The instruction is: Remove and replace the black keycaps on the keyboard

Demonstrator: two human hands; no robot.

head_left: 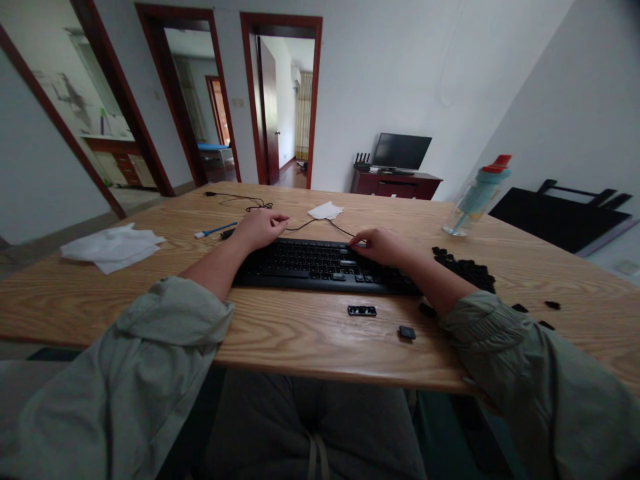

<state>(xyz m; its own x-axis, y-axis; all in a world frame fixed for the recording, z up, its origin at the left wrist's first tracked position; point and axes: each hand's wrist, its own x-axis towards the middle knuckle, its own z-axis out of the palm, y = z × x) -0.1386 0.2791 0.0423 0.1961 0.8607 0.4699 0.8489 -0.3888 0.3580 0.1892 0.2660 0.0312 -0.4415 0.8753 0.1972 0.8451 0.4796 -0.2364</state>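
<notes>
A black keyboard [300,263] lies across the table, with caps on part of it and bare key places elsewhere. My left hand [260,228] rests at its far left edge; the fingers are loosely bent and a little apart, with nothing visible in them. At the far edge, right of the middle, my right hand [383,247] pinches thumb and finger together low over the keys; what is between them is too small to make out. In front of the keyboard lie a long keycap [362,311], underside up, and a smaller keycap [407,333].
A heap of black keycaps [470,272] lies right of my right forearm, with several strays nearby. Farther back stands a clear bottle [473,200] with a red spout. White tissues [113,247], a small blue brush [215,231] and a cable [240,196] lie toward the left.
</notes>
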